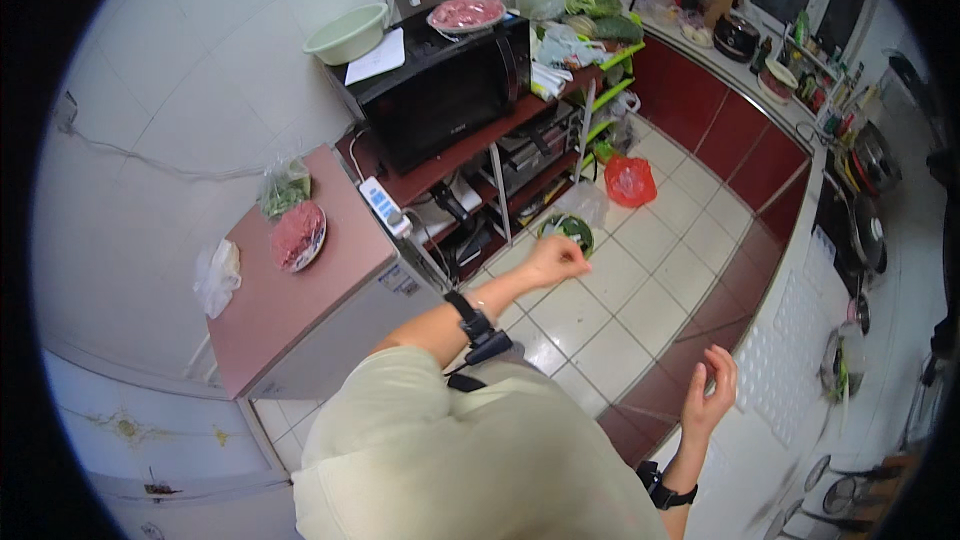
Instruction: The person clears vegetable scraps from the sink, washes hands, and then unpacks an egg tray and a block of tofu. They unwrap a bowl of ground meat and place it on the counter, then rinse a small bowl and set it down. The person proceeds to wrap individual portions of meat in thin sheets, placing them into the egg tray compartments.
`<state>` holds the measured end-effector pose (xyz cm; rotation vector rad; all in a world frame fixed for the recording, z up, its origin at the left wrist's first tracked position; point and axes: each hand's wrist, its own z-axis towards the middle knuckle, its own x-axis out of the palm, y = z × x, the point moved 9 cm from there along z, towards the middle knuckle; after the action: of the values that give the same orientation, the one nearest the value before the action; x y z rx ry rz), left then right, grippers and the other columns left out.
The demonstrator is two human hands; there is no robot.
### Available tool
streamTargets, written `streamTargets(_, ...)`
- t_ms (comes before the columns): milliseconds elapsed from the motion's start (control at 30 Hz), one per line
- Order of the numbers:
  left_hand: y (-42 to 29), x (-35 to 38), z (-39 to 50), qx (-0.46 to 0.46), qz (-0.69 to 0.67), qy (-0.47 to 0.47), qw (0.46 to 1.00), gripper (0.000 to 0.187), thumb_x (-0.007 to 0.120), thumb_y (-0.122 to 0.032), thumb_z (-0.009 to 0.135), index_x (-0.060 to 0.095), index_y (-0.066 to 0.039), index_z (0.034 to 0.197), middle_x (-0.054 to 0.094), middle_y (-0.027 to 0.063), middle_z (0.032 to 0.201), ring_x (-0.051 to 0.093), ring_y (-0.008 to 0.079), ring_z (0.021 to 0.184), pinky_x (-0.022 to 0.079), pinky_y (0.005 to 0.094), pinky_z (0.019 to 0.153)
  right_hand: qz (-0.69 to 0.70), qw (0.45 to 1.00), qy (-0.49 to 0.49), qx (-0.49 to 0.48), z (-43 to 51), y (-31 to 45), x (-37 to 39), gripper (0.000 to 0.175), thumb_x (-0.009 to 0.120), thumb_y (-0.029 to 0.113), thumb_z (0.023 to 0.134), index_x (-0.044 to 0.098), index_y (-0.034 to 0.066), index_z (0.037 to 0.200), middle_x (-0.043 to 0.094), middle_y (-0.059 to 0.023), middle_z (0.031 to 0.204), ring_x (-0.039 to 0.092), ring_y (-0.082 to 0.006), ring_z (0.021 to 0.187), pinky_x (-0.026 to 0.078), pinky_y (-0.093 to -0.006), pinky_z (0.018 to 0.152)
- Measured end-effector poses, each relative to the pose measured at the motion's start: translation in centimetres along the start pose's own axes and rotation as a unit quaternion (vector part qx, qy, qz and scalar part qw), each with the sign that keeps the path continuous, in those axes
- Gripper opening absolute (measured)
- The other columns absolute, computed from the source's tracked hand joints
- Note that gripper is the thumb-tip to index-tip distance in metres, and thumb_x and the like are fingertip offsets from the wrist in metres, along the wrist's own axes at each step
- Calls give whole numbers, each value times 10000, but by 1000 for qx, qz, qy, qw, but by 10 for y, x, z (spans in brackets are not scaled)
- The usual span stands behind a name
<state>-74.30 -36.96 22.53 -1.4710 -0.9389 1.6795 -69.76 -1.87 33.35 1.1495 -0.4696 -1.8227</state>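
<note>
My left hand (pixel 556 262) is held out over the tiled floor, its fingers curled in and nothing visible in them. Below it on the floor stands a round green bin (pixel 576 232) with dark contents, partly hidden by the hand. On the right, my right hand (pixel 709 392) is raised beside the white countertop (pixel 750 457). Its fingers are bent and apart from the thumb, holding nothing. Both forearms wear black straps, and the left strap carries a dark box (pixel 487 345).
A black microwave (pixel 450 101) on a shelf rack bears a plate of wrapped meat (pixel 466 13) and a green basin (pixel 346 34). More meat (pixel 298 232) is on the low cabinet at left. A red plastic bag (pixel 630 181) lies on the floor; a wok (pixel 866 232) is at right.
</note>
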Motion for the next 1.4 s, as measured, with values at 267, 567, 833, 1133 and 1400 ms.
streamTargets(267, 64, -366, 97, -13, -163, -309, 937, 278, 604, -129, 907, 542, -32, 1160, 634, 73, 974, 640, 153, 850, 516, 251, 732, 86, 987, 104, -82, 131, 87, 186, 182, 597, 28, 810, 625, -6, 986, 603, -173, 1101, 610, -291, 952, 519, -344, 776)
streamTargets(567, 111, -374, -77, 54, -206, -473, 855, 456, 668, -67, 832, 476, -69, 1246, 592, 87, 1066, 612, 124, 876, 510, 264, 779, 195, 923, 328, -45, 160, 112, 350, 160, 574, 26, 888, 610, -21, 1036, 614, -96, 1021, 605, -154, 898, 496, -260, 772)
streamTargets(833, 205, -416, -443, -239, -96, -754, 605, 338, 561, -164, 925, 485, -78, 1243, 605, 42, 970, 606, 122, 854, 491, 239, 736, 382, 605, 697, 46, 35, 271, 587, 327, 561, 127, 941, 526, -12, 1235, 643, -94, 1074, 638, -150, 904, 510, -254, 777)
streamTargets(1133, 337, -467, -542, -341, -321, -690, 552, 360, 542, -315, 938, 541, -49, 1181, 604, 97, 1069, 612, 159, 871, 511, 274, 768, 280, 476, 778, 301, -190, 351, 716, 405, 535, 6, 884, 418, -33, 1270, 579, -156, 1107, 624, -245, 952, 532, -332, 863)
streamTargets(1400, 389, -532, -464, -298, -443, -444, 719, 563, 353, -521, 971, 521, -66, 1257, 573, 93, 1184, 566, 189, 992, 436, 346, 922, 365, 531, 636, 424, -231, 353, 741, 286, 549, -19, 863, 505, 35, 1141, 589, -76, 1052, 604, -182, 947, 525, -328, 893)
